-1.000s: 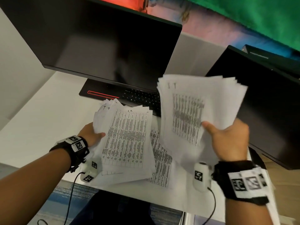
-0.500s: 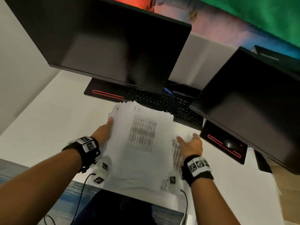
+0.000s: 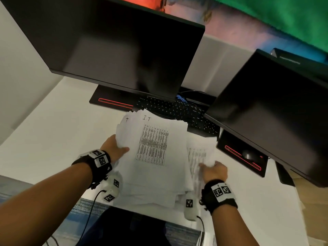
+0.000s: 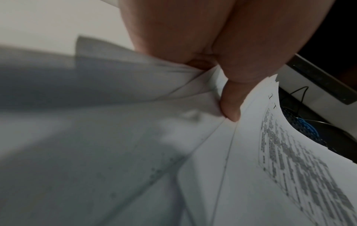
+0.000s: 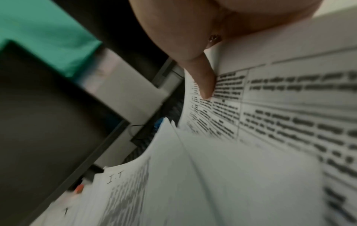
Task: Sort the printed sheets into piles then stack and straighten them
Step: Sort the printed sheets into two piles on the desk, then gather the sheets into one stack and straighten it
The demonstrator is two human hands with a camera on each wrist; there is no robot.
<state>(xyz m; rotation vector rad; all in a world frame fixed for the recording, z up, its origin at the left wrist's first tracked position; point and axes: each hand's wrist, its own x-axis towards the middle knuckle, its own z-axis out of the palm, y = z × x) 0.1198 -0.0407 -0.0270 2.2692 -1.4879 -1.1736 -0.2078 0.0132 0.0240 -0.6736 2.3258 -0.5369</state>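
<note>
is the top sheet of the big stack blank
No, the top sheet carries a printed table with "I.T" handwritten above it.

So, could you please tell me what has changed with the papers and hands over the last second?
The bundle that the right hand held up has come down onto the pile that the left hand grips, making one stack. The right hand let go of it and now pinches a loose sheet lying beside the stack. The left hand keeps its grip on the left edge; the monitors and keyboard are unchanged.
</note>
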